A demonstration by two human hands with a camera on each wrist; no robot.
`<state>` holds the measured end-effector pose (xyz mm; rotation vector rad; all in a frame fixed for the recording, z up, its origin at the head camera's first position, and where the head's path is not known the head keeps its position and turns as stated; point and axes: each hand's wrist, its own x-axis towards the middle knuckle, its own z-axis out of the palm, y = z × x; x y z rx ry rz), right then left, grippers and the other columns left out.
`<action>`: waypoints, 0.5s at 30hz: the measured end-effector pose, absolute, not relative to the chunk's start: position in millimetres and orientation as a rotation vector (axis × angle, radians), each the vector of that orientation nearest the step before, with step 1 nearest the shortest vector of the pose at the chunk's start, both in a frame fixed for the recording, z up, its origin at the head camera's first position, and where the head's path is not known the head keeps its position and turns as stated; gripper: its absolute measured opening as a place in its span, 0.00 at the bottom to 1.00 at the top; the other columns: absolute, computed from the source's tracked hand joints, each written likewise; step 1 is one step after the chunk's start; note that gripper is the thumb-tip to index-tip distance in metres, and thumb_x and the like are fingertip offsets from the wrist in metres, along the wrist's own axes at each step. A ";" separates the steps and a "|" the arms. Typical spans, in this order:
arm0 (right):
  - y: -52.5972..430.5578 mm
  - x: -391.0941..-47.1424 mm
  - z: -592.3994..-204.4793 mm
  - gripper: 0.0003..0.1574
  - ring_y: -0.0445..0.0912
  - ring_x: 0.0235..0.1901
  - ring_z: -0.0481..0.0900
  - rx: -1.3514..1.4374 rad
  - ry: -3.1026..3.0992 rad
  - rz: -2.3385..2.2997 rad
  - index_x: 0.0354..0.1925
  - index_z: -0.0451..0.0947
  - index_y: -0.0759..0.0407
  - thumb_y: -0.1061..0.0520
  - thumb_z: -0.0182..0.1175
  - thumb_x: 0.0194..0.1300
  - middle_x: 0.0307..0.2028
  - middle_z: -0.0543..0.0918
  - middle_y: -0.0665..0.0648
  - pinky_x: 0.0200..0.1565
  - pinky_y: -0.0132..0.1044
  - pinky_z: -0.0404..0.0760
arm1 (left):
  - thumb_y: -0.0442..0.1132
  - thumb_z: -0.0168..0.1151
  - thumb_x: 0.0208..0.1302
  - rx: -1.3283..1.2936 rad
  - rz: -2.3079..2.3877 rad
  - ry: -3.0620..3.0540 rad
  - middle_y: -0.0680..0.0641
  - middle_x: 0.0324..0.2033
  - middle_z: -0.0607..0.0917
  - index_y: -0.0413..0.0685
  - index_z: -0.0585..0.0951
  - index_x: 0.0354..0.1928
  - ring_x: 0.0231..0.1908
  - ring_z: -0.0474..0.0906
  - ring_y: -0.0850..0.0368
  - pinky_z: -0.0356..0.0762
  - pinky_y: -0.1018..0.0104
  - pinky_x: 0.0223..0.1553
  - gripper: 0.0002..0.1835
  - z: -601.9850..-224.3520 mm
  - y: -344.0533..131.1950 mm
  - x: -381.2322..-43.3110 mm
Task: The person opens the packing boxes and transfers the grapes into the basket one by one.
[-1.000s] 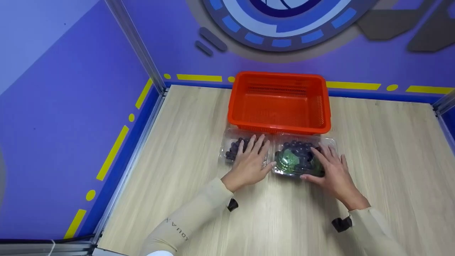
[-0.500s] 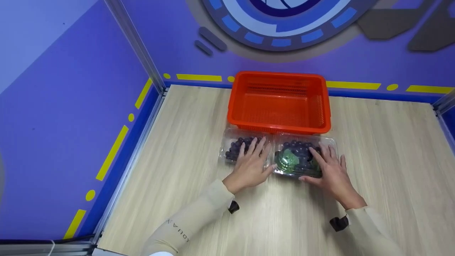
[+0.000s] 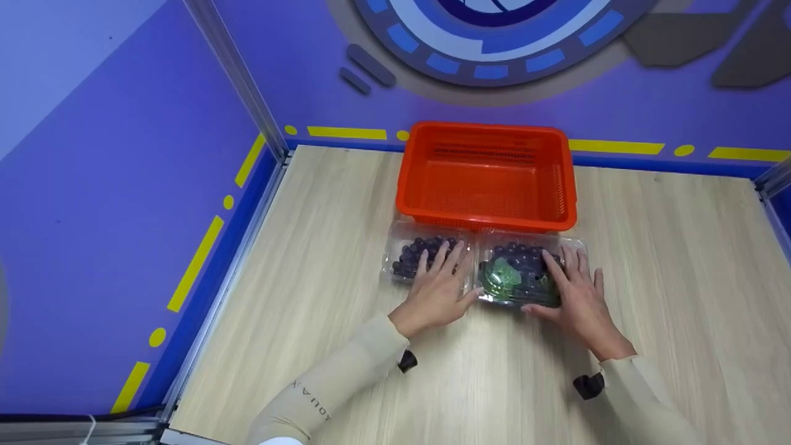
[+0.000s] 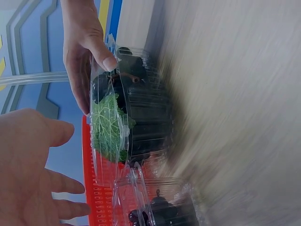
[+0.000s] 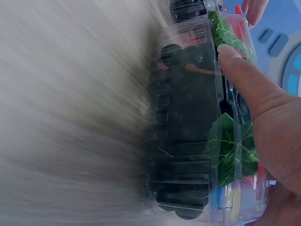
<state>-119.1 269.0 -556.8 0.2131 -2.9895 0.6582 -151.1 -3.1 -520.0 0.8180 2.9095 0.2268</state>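
Two clear plastic boxes of dark grapes lie side by side on the table. Over the left box [image 3: 400, 231] my left hand [image 3: 434, 296] is spread, its fingers straight above the grapes [image 3: 409, 254]. The left wrist view has this hand [image 4: 28, 174] with nothing between thumb and fingers. The right box [image 3: 494, 300] also holds a green leaf [image 3: 502, 278]. My right hand [image 3: 582, 303] rests on its right end, fingers spread over the lid. In the right wrist view the thumb [image 5: 244, 75] lies along the lid's front edge. The right fingertips are hidden there.
Right behind both boxes stands a red plastic basket [image 3: 482, 222] with perforated sides and nothing in it. A blue-purple panel [image 3: 346, 117] closes off the back, and another panel [image 3: 136, 204] the left. Bare wooden table [image 3: 482, 383] extends in front of the boxes.
My left hand has slid slightly back toward me, so more of the left box's grapes show. The right hand has barely shifted, and both boxes lie where they were.
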 end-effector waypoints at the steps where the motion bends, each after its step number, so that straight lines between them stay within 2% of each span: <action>1: 269.0 -119.2 -557.4 0.70 0.68 0.74 0.38 0.211 -2.989 0.660 0.75 0.50 0.49 0.37 0.75 0.42 0.74 0.46 0.69 0.65 0.76 0.41 | 0.66 0.38 0.70 0.816 0.227 2.909 0.48 0.77 0.49 0.56 0.50 0.76 0.76 0.43 0.46 0.46 0.38 0.72 0.39 -520.1 -2.9 -150.9; 5: 269.1 -119.2 -559.2 0.70 0.67 0.74 0.36 0.198 -2.997 0.662 0.76 0.48 0.48 0.36 0.75 0.44 0.75 0.44 0.68 0.66 0.74 0.40 | 0.66 0.39 0.70 0.813 0.238 2.900 0.49 0.77 0.49 0.57 0.50 0.76 0.76 0.43 0.47 0.46 0.38 0.72 0.39 -520.3 -2.2 -149.9; 11: 269.3 -119.1 -560.4 0.69 0.67 0.74 0.38 0.201 -2.989 0.636 0.75 0.49 0.49 0.36 0.74 0.44 0.75 0.46 0.68 0.65 0.73 0.48 | 0.64 0.43 0.70 0.823 0.267 2.902 0.49 0.76 0.51 0.56 0.52 0.76 0.76 0.46 0.47 0.48 0.41 0.73 0.38 -519.9 -1.3 -148.3; 15: 269.3 -119.0 -560.4 0.67 0.67 0.74 0.38 0.196 -2.989 0.639 0.75 0.50 0.49 0.37 0.74 0.45 0.75 0.46 0.68 0.66 0.72 0.48 | 0.63 0.44 0.70 0.828 0.297 2.896 0.49 0.76 0.53 0.55 0.54 0.75 0.76 0.47 0.49 0.50 0.44 0.73 0.38 -520.2 -0.3 -147.2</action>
